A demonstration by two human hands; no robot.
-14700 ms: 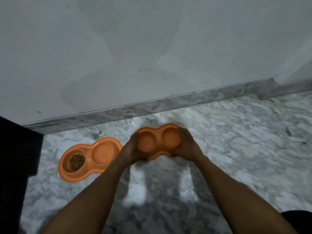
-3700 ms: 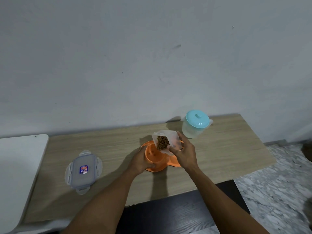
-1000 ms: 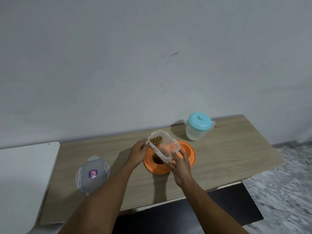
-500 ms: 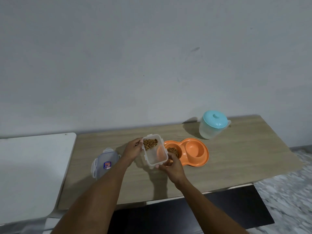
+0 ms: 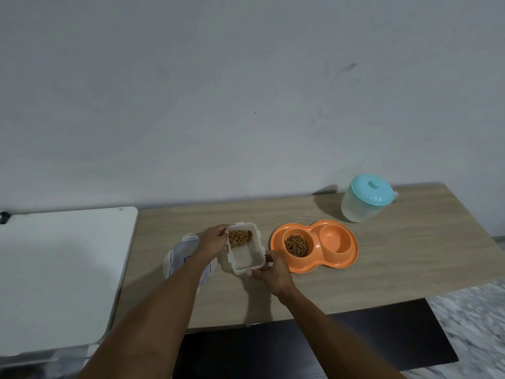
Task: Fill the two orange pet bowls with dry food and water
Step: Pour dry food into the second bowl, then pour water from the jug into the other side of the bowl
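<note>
Grey wall [image 5: 246, 91]: plain, scuffed, behind everything. Wooden worktop [image 5: 396, 263]: long, pale grain, set against the wall, and it carries all the task's things. White table [image 5: 62, 269]: butts against the worktop's left end. Marble floor [image 5: 478, 324]: grey-veined, seen at lower right beside a dark panel under the worktop. Jug [image 5: 360, 206]: frosted plastic with a turquoise lid [image 5: 372, 189], upright at the back right of the worktop, just behind the pet bowl and apart from it. Orange pet bowl [image 5: 352, 250]: one double dish with two round wells, flat on the worktop right of centre; the left well holds dry food [image 5: 296, 245], the right well shows its orange bottom. Clear box [image 5: 247, 258]: rectangular, open, just left of the pet bowl, with more dry food heaped at its far end and its near end bare; whether it rests on the worktop or is held just above it cannot be told. Box lid [image 5: 175, 258]: clear with side clips, lying flat left of the box, partly hidden under the left forearm. Left hand [image 5: 213, 243]: grip closed on the box's far left corner, thumb on the rim. Right hand [image 5: 270, 272]: grip curled round the box's near right corner, close beside the pet bowl's rim.
</note>
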